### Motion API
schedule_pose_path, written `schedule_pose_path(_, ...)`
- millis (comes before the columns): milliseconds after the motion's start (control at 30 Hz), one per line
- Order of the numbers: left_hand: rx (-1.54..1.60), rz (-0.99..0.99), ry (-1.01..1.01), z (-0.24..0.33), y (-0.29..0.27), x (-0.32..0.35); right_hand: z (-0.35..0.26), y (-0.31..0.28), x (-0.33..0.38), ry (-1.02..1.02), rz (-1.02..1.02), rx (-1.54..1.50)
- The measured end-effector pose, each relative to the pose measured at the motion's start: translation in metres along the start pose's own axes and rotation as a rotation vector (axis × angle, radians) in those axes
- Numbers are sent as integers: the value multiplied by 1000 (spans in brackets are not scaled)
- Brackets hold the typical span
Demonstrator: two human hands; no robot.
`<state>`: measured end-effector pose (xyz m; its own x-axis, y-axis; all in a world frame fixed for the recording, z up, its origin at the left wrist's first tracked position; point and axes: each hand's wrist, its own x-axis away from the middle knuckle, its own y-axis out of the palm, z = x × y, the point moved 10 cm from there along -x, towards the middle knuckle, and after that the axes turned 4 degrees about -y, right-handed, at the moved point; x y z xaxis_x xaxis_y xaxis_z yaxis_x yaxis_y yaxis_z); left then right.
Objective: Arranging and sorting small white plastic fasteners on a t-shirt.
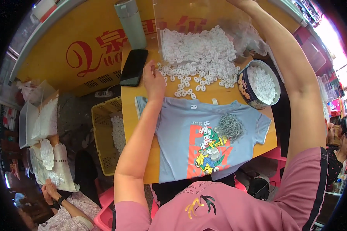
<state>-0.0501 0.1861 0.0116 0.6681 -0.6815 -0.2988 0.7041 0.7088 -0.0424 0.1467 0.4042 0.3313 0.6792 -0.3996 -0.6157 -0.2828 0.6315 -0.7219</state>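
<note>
My left hand rests on the yellow table beside a black phone, its fingers loosely bent and apart with nothing seen in them. Just right of it spreads a heap of small white plastic pieces, oval with two holes each. My right arm reaches to the far edge; of the right hand only a part shows at the top rim, its fingers cut off. Nearer me a grey-blue T-shirt lies flat, bearing a pile of thin grey metal pins and several white pieces.
A round tin full of white pieces stands at the table's right. Behind the heap are a clear plastic bag and a pale green bottle. A yellow crate sits left of the table. Another person's hands work at far left.
</note>
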Motion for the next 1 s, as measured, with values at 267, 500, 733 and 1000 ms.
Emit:
schedule_pose_path(267,-108,-92,-97,-16,3,-24,15,-18,-28,-102,13,-93)
schedule_pose_path(500,-447,-237,323,32,54,-39,60,-17,-47,-46,32,-211)
schedule_pose_path(733,-710,-320,462,14,96,-76,56,-39,-58,-169,-54,-356)
schedule_pose_path(1000,-552,-737,401,11,129,-40,40,-34,-45,-80,-166,-515)
